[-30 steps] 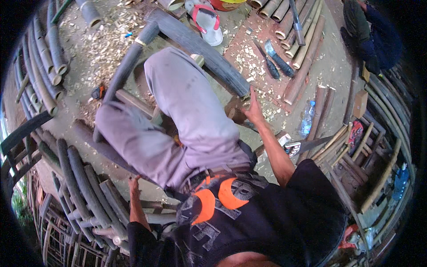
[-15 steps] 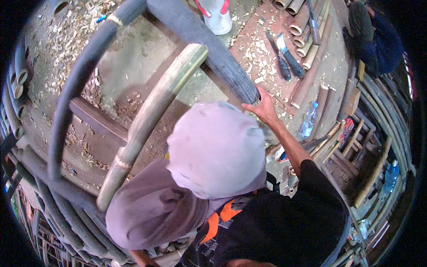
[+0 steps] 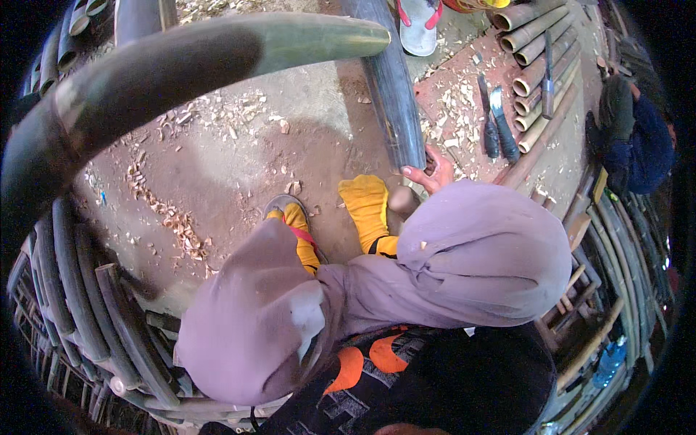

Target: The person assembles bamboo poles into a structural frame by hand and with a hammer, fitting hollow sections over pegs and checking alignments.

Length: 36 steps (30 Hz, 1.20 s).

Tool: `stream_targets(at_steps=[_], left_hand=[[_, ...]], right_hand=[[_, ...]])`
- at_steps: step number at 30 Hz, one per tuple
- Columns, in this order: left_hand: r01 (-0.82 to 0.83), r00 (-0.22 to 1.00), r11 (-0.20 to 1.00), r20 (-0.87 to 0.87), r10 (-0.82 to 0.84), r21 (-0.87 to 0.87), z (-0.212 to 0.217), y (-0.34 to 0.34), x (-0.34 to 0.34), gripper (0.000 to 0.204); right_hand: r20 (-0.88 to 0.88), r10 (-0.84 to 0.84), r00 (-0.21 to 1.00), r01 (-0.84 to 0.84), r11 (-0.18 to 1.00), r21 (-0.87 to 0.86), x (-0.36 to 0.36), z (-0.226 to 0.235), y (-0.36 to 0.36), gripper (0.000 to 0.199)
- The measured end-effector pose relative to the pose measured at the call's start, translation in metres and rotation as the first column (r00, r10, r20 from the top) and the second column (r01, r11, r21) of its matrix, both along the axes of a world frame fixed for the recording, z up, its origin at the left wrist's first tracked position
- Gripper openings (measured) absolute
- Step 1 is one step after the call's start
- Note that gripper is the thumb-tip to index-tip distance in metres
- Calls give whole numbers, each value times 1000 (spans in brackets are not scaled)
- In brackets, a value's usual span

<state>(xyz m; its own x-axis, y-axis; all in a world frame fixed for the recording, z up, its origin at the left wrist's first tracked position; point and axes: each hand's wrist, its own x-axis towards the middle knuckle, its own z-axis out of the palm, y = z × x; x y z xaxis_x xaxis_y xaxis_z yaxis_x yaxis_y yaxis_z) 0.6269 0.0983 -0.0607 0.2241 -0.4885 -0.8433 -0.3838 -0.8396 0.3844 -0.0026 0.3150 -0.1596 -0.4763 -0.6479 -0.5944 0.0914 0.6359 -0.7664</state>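
Note:
My right hand (image 3: pixel 435 172) is closed at the near end of a dark bamboo pole (image 3: pixel 395 109), its thumb against the end and its fingers curled at the right side. The pole runs away from me along the floor. A large dark bamboo piece (image 3: pixel 167 80) looms close at the upper left; its scraped, pale green tip lies across the far part of the pole in view. What supports that piece is hidden. My left hand is out of view. Between my bent knees, my feet in yellow socks (image 3: pixel 365 206) rest on the floor.
Two black-handled knives (image 3: pixel 500 127) lie on a red patch among wood shavings. Cut bamboo tubes (image 3: pixel 533 43) with a long-handled tool (image 3: pixel 548 80) are at the upper right. A sandal (image 3: pixel 419 29) stands ahead. Another person (image 3: pixel 645 138) sits far right. Bamboo poles (image 3: pixel 80 290) are stacked left.
The pale-ended bamboo has swung up and away from beside my left knee. The dark frame-like pieces at left are no longer seen as before. My right knee has lowered; my right hand stays at the pole's end.

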Motion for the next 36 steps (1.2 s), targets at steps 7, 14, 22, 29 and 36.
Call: stream_targets(at_steps=[7,14,22,29,36], left_hand=[[-9,999,996,-34,6,-93,41,-9,-1,62],[-64,994,960,-101,37,-274,105,-11,0,60],[-76,997,922,-37,67,-380,78,25,-59,52],[-119,992,965,-68,106,-232,-20,84,-76,49],[48,994,948,112,-13,-315,-86,121,-65,57]], right_hand=[[-37,36,999,-38,998,-53,3,-25,18,72],[-104,113,988,-96,984,153,-9,-45,26,77],[-407,448,796,-236,849,473,-2,63,-5,66],[-579,519,629,-250,840,481,-13,58,29,61],[-741,451,498,-108,880,462,-30,71,77,56]])
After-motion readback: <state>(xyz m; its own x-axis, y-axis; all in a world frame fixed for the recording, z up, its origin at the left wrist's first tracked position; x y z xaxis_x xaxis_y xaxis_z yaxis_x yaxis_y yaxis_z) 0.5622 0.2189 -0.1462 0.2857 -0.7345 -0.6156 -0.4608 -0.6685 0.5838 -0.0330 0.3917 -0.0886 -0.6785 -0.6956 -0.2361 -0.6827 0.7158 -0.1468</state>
